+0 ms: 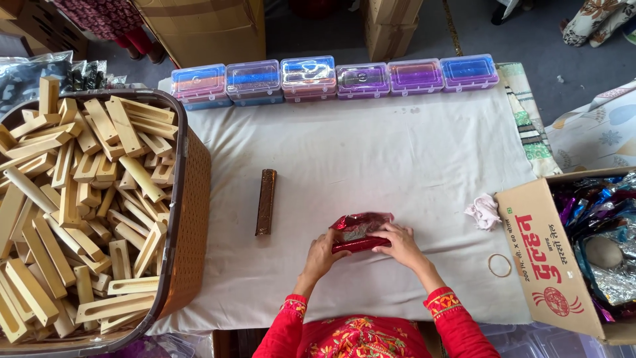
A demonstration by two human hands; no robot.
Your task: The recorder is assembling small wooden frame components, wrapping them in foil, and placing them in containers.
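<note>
Both hands, left hand (322,253) and right hand (397,243), fingers closed around a red foil-wrapped stick (361,244) lying left-to-right.

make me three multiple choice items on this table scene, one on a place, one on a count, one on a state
1. Where does the brown wrapped bar lie?
A. on the white cloth, left of the hands
B. in the basket
C. in the cardboard box

2. How many plastic cases line the far edge?
A. four
B. six
C. eight

3. What is the red foil piece doing?
A. lying untouched
B. held by both hands
C. sitting in a case

Answers: 1 A, it lies alone on the cloth; 2 B, six stand in a row; 3 B, left hand and right hand grip it.
</note>
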